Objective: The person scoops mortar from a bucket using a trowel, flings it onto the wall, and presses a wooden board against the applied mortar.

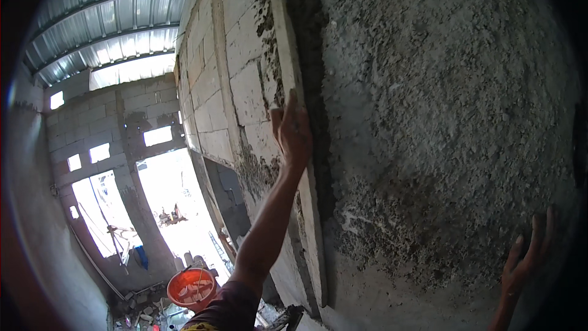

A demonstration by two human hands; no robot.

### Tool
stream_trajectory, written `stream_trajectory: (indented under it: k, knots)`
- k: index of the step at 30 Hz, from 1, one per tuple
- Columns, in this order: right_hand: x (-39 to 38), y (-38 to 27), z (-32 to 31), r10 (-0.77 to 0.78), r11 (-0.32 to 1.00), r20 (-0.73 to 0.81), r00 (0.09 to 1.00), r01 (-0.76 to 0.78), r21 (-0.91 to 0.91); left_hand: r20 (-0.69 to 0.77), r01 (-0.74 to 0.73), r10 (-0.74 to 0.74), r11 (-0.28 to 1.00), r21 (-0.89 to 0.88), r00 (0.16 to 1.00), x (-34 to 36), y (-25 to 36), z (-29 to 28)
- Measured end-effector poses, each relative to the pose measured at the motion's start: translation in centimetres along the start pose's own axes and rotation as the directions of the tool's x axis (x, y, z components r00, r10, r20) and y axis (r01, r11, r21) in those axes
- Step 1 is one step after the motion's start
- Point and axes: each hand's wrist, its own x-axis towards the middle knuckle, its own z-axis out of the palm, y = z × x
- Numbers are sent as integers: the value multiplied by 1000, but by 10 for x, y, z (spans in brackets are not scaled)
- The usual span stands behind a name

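A long, narrow board stands nearly upright along the edge where block wall meets rough mortar. My left hand is on it at mid-height, arm stretched up; the index finger points up along the board and the thumb sits at its left side, with the other fingers partly hidden. At the lower right, my right hand is raised with its fingers apart, holding nothing. It is beside the coarse grey mortar surface; whether it touches that surface I cannot tell.
An orange bucket stands low on the left, near rubble on the floor. Pale block wall extends left of the board. Farther back are a bright doorway and window openings, under a corrugated metal roof.
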Motion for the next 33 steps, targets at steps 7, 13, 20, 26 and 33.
stream_trajectory:
  k: [7,13,20,26,33]
  knots:
    - [-1,-2,2,9,1000,-22,1000,-9,-3,176,166,-171,985,43,969,-165,24,-61]
    - [3,-13,0,27,1000,-6,1000,-27,15,134,208,-210,978,31,968,-261,17,-136]
    - [1,-8,-5,75,997,-12,997,-75,9,108,282,-296,951,125,949,-170,3,-114]
    - [1,-7,-5,91,995,-5,996,-91,33,47,194,-196,980,44,980,-73,-4,-57]
    - [6,-10,-11,110,989,4,994,-110,97,28,157,-158,987,30,987,35,-6,1]
